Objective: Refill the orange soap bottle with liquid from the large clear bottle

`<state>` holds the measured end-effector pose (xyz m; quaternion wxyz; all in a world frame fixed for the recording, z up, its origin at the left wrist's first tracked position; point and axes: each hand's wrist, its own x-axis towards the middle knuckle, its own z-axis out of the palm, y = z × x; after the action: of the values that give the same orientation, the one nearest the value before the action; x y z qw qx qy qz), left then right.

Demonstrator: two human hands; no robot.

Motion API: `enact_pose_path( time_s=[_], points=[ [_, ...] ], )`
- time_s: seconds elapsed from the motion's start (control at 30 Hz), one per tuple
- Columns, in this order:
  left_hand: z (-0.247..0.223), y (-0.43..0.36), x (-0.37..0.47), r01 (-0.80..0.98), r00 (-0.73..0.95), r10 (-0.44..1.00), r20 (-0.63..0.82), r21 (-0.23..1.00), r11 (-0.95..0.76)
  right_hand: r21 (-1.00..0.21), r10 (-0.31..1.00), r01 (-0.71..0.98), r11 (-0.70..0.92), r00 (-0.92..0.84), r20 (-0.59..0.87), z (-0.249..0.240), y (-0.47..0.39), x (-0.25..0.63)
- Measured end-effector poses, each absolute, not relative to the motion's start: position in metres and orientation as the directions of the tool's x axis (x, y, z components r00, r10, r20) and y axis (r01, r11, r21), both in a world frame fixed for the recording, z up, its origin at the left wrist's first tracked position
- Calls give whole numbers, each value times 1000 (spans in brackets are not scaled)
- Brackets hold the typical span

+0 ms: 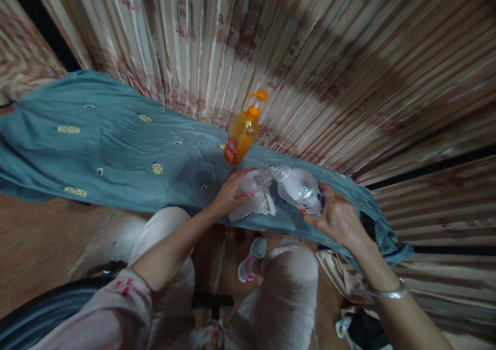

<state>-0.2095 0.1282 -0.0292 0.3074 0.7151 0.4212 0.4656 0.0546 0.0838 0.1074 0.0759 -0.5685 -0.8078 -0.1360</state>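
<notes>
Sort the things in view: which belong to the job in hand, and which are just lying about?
In the job:
clear bottle in the left hand
second clear bottle in the right hand, necks close together

Probably just lying about:
orange pump bottle, untouched
white cloth-like piece near the left hand
dark flat object near the right hand

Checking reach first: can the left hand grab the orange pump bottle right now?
Probably not: the left hand is busy holding a clear bottle, though nothing visible blocks its way to the orange pump bottle.
</notes>
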Motion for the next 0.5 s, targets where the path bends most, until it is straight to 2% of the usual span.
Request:
enact_pose_path(
  time_s=[0.5],
  points=[
    [-32,130,-209,320,209,875,438,814,-484,155,900,938,310,-342,270,109,84,54]
  ],
)
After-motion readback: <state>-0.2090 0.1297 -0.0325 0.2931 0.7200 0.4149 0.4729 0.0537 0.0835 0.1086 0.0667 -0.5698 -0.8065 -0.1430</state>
